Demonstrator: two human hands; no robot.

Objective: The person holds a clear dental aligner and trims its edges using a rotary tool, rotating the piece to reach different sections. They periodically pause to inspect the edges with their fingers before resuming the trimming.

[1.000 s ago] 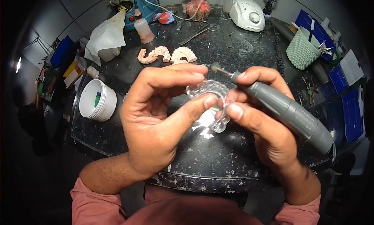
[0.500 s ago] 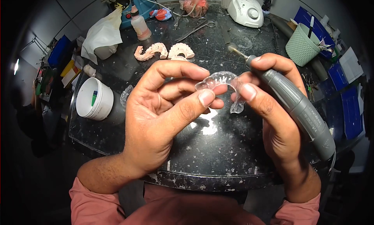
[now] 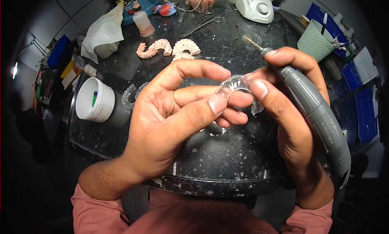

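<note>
A clear dental aligner (image 3: 238, 80) is held up in front of me, its arch curving upward. My left hand (image 3: 166, 116) is closed on its left side between thumb and fingers. The thumb and a finger of my right hand (image 3: 293, 124) pinch the other side. That same hand also grips a grey rotary handpiece (image 3: 314, 100), which lies between the thumb and the raised index finger. The handpiece's thin bur (image 3: 254, 43) points up and left, apart from the aligner. Part of the aligner is hidden behind fingers.
Pinkish dental models (image 3: 185, 47) stand behind my left hand. More clear aligners (image 3: 129, 97) lie beside a white tub (image 3: 106, 102). Scissors (image 3: 202, 25), a spray-like bottle (image 3: 144, 24), a white control unit (image 3: 254, 7) and a green basket (image 3: 316, 41) occupy the back of the black bench (image 3: 219, 165).
Both hands have shifted slightly right with the aligner, and it has turned a little. The left fingers reach further along it. The handpiece has moved slightly right and its bur slightly up.
</note>
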